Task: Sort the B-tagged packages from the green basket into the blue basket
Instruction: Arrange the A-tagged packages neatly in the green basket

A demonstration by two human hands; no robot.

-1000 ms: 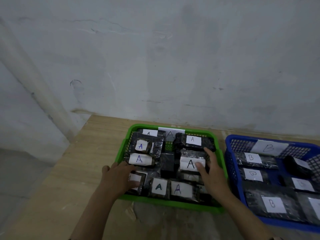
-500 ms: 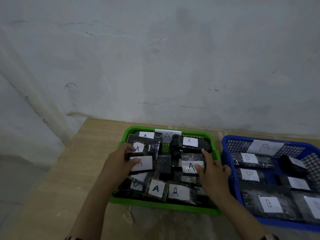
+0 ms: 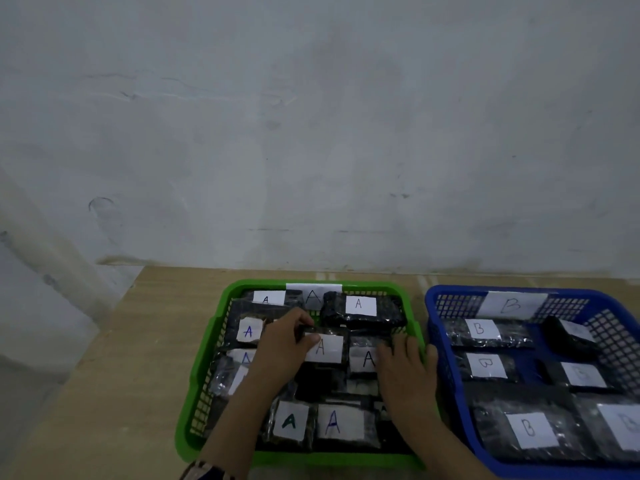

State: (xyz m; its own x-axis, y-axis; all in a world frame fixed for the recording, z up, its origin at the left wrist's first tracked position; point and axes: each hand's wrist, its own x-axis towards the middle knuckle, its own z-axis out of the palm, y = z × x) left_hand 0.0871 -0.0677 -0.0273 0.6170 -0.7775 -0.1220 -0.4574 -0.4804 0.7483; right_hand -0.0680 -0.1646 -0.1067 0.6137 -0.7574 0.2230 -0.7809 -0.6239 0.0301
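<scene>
The left hand (image 3: 282, 344) pinched an A-tagged package (image 3: 323, 348) in its fingers above the green basket (image 3: 194, 403), likely checking underneath for B tags, while the right hand (image 3: 405, 372) rested flat, fingers relaxed, beside the blue basket (image 3: 446, 299) holding B-tagged packages (image 3: 485, 332).

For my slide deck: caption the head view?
Left hand holds an A package over the green basket.

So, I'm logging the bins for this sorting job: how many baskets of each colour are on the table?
green basket: 1
blue basket: 1
Total: 2
</scene>
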